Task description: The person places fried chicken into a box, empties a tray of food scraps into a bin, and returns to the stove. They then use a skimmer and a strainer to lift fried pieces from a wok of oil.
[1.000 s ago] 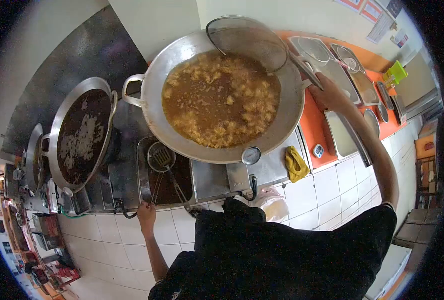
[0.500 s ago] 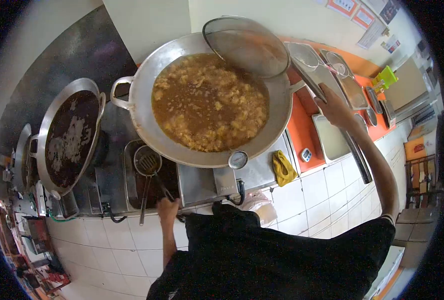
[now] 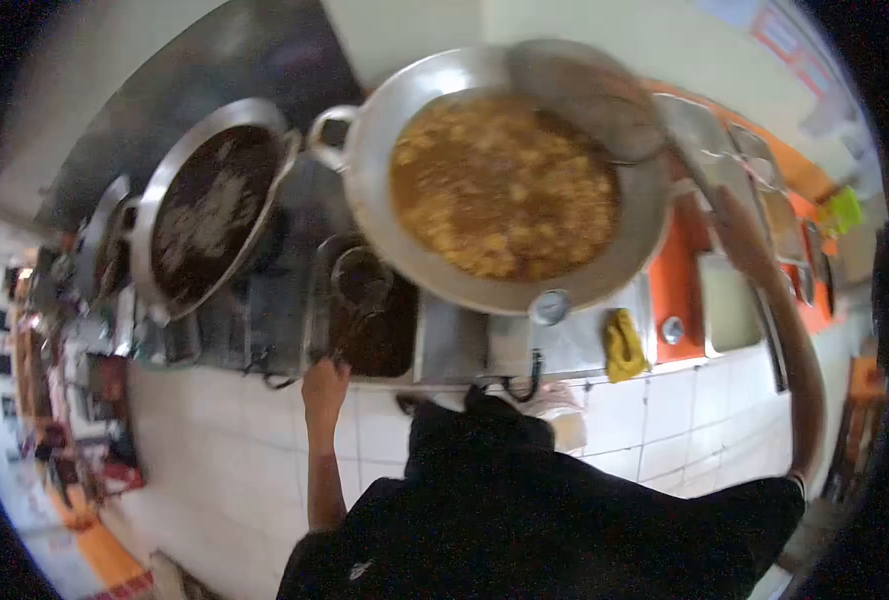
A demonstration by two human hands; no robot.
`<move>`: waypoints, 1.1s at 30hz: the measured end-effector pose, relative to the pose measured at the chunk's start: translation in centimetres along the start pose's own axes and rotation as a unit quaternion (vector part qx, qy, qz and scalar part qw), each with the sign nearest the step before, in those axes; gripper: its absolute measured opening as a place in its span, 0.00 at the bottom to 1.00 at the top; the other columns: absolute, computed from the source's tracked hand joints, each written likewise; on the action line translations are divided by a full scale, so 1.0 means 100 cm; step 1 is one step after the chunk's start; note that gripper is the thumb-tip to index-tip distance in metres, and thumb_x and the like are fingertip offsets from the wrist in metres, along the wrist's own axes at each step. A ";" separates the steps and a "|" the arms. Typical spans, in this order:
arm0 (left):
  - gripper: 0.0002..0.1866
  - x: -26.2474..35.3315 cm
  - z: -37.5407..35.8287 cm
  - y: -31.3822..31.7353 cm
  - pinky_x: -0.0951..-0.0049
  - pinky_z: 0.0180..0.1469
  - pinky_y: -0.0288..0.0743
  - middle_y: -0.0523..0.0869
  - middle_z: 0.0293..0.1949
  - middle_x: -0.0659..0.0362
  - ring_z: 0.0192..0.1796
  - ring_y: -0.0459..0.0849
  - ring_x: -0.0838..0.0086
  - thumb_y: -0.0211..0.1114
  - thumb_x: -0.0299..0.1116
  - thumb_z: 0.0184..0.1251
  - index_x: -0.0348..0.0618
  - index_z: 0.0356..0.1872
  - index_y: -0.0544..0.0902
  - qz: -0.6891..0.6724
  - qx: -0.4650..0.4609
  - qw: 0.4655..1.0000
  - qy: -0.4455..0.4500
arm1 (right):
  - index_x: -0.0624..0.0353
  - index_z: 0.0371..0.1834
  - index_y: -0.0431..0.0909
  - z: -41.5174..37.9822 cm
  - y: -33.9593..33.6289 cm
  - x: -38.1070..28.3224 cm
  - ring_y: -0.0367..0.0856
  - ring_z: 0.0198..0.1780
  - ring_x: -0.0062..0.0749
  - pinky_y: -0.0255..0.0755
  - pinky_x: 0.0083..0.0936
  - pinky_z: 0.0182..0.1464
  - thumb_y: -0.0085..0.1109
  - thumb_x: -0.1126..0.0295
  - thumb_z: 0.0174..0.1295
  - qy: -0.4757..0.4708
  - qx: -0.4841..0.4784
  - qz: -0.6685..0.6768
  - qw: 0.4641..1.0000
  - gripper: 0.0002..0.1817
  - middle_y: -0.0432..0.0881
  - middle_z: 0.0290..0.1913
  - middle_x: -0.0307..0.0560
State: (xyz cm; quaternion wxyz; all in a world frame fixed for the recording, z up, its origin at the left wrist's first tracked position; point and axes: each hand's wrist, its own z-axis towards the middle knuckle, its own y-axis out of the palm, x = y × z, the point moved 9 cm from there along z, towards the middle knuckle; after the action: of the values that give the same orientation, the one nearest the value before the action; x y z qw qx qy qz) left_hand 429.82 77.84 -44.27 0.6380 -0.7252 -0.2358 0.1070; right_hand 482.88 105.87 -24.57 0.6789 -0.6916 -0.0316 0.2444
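Note:
My right hand (image 3: 742,235) grips the long handle of a large round mesh skimmer (image 3: 589,100). The skimmer's mesh lies over the far right part of a wide wok (image 3: 394,225), where many browned pieces (image 3: 494,190) fry in oil. A dial thermometer (image 3: 549,307) sits at the wok's near rim. My left hand (image 3: 324,385) is closed at the front edge of a dark, oily sunken tray (image 3: 384,335). It appears to hold the handle of a small strainer (image 3: 361,280) inside that tray, though blur hides the fingers' detail.
A second wok (image 3: 284,165) of dark, foamy oil stands to the left. On the right are a yellow cloth (image 3: 624,345), a round timer (image 3: 672,330), a pale-filled tray (image 3: 732,305) and a lime-green container (image 3: 844,210). A plastic bag (image 3: 562,410) hangs near the counter front.
The view has swung, so everything appears shifted right. Within the tray's frame, my left hand has shifted left from the slotted ladle's dark handle to the strainer handle. My right hand keeps the skimmer.

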 end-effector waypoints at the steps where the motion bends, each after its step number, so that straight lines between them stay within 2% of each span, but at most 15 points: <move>1: 0.20 0.000 -0.003 -0.019 0.56 0.31 0.71 0.79 0.25 0.43 0.28 0.79 0.50 0.59 0.43 0.57 0.31 0.22 0.77 0.038 0.015 0.998 0.047 | 0.64 0.52 0.65 0.005 0.014 -0.001 0.72 0.47 0.55 0.63 0.42 0.48 0.46 0.70 0.59 -0.017 0.005 -0.007 1.000 0.18 0.73 0.44 0.64; 4: 0.20 -0.013 0.006 -0.056 0.56 0.30 0.70 0.78 0.22 0.44 0.26 0.78 0.52 0.61 0.44 0.55 0.33 0.19 0.77 0.070 -0.049 0.990 0.113 | 0.66 0.56 0.63 -0.012 -0.006 0.010 0.72 0.45 0.52 0.64 0.40 0.50 0.45 0.68 0.61 -0.013 0.044 -0.085 0.995 0.21 0.73 0.41 0.61; 6: 0.20 -0.007 -0.001 -0.096 0.58 0.31 0.69 0.78 0.22 0.44 0.29 0.78 0.54 0.65 0.45 0.51 0.33 0.20 0.78 0.098 -0.145 0.984 0.027 | 0.67 0.58 0.59 -0.027 -0.015 0.008 0.72 0.27 0.40 0.69 0.32 0.32 0.46 0.65 0.61 0.107 -0.030 0.007 0.994 0.24 0.74 0.33 0.54; 7: 0.18 -0.016 -0.003 -0.103 0.59 0.31 0.69 0.78 0.22 0.45 0.29 0.79 0.54 0.66 0.44 0.50 0.35 0.21 0.79 0.051 -0.137 0.988 0.052 | 0.67 0.59 0.57 -0.038 -0.021 0.001 0.72 0.19 0.33 0.71 0.29 0.23 0.47 0.63 0.61 0.170 -0.059 0.045 0.983 0.27 0.74 0.30 0.51; 9: 0.14 -0.029 -0.017 -0.144 0.61 0.32 0.70 0.79 0.23 0.46 0.29 0.79 0.55 0.67 0.40 0.49 0.36 0.25 0.81 0.016 -0.018 0.993 0.112 | 0.63 0.56 0.59 -0.050 -0.017 -0.010 0.66 0.12 0.23 0.63 0.21 0.11 0.47 0.61 0.60 0.226 -0.104 0.070 0.966 0.24 0.69 0.23 0.45; 10: 0.14 -0.025 -0.025 -0.168 0.62 0.31 0.70 0.80 0.23 0.48 0.28 0.79 0.56 0.67 0.39 0.49 0.37 0.27 0.81 0.016 -0.006 0.993 0.119 | 0.62 0.54 0.59 -0.053 -0.015 -0.010 0.65 0.11 0.23 0.62 0.21 0.10 0.47 0.62 0.60 0.238 -0.115 0.080 0.961 0.22 0.68 0.22 0.43; 12: 0.12 -0.032 -0.035 -0.199 0.64 0.29 0.70 0.80 0.22 0.50 0.25 0.78 0.59 0.67 0.37 0.50 0.37 0.29 0.82 -0.001 -0.053 0.998 0.037 | 0.59 0.50 0.61 -0.059 -0.009 -0.011 0.64 0.11 0.22 0.61 0.20 0.09 0.46 0.63 0.61 0.256 -0.139 0.104 0.951 0.17 0.65 0.19 0.41; 15: 0.12 -0.018 -0.052 -0.256 0.66 0.29 0.70 0.80 0.20 0.50 0.24 0.79 0.63 0.66 0.35 0.51 0.37 0.30 0.82 -0.030 0.016 0.998 0.059 | 0.57 0.44 0.62 -0.060 -0.010 -0.017 0.63 0.10 0.21 0.60 0.19 0.09 0.46 0.63 0.61 0.238 -0.133 0.133 0.953 0.13 0.63 0.18 0.38; 18: 0.11 0.003 -0.064 -0.310 0.69 0.32 0.70 0.81 0.23 0.52 0.26 0.79 0.66 0.66 0.35 0.51 0.39 0.33 0.83 0.041 0.153 0.979 0.130 | 0.57 0.41 0.62 -0.057 -0.010 -0.012 0.62 0.10 0.20 0.60 0.19 0.09 0.45 0.64 0.60 0.227 -0.145 0.148 0.952 0.11 0.63 0.17 0.37; 20: 0.12 0.029 -0.049 -0.325 0.71 0.35 0.70 0.82 0.28 0.52 0.30 0.78 0.67 0.67 0.37 0.50 0.42 0.34 0.83 0.033 0.085 0.990 0.109 | 0.57 0.40 0.62 -0.052 -0.011 -0.008 0.62 0.10 0.20 0.60 0.19 0.08 0.45 0.65 0.60 0.236 -0.155 0.162 0.946 0.10 0.63 0.16 0.38; 22: 0.13 0.057 -0.012 -0.325 0.71 0.35 0.70 0.82 0.27 0.52 0.29 0.78 0.67 0.66 0.40 0.51 0.42 0.32 0.84 -0.005 -0.019 0.981 0.192 | 0.57 0.39 0.62 -0.047 -0.014 -0.009 0.63 0.10 0.20 0.61 0.20 0.08 0.45 0.66 0.60 0.239 -0.162 0.154 0.945 0.09 0.63 0.16 0.38; 24: 0.14 0.107 0.016 -0.327 0.69 0.29 0.68 0.79 0.19 0.52 0.23 0.76 0.68 0.64 0.41 0.53 0.39 0.29 0.83 0.049 -0.056 0.961 0.268 | 0.58 0.39 0.62 -0.040 -0.019 -0.014 0.64 0.10 0.21 0.62 0.21 0.08 0.45 0.67 0.60 0.235 -0.163 0.127 0.950 0.08 0.64 0.16 0.39; 26: 0.15 0.166 0.034 -0.318 0.68 0.23 0.65 0.76 0.14 0.53 0.18 0.73 0.70 0.61 0.42 0.54 0.37 0.26 0.82 0.076 -0.163 0.921 0.344 | 0.60 0.39 0.62 -0.035 -0.020 -0.019 0.67 0.10 0.22 0.63 0.22 0.09 0.45 0.68 0.60 0.201 -0.168 0.103 0.960 0.09 0.65 0.16 0.40; 28: 0.19 0.213 0.044 -0.302 0.67 0.24 0.67 0.77 0.15 0.51 0.19 0.76 0.71 0.60 0.46 0.55 0.35 0.23 0.80 0.229 -0.196 0.876 0.376 | 0.63 0.40 0.62 -0.034 -0.026 -0.030 0.70 0.12 0.25 0.65 0.23 0.10 0.46 0.67 0.60 0.193 -0.168 0.089 0.963 0.12 0.66 0.17 0.41; 33: 0.20 0.290 0.058 -0.246 0.64 0.26 0.70 0.78 0.16 0.51 0.21 0.79 0.64 0.61 0.48 0.51 0.38 0.19 0.80 0.291 -0.182 0.830 0.441 | 0.65 0.41 0.62 -0.033 -0.026 -0.037 0.69 0.11 0.25 0.65 0.22 0.11 0.46 0.65 0.61 0.176 -0.186 0.073 0.964 0.14 0.68 0.18 0.43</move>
State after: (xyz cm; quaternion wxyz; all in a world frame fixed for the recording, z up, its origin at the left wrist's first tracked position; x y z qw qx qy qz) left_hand 447.28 98.61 -16.98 0.4700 -0.8335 0.2769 -0.0881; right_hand 481.68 101.64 -21.12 0.5133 -0.8385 0.0936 0.1574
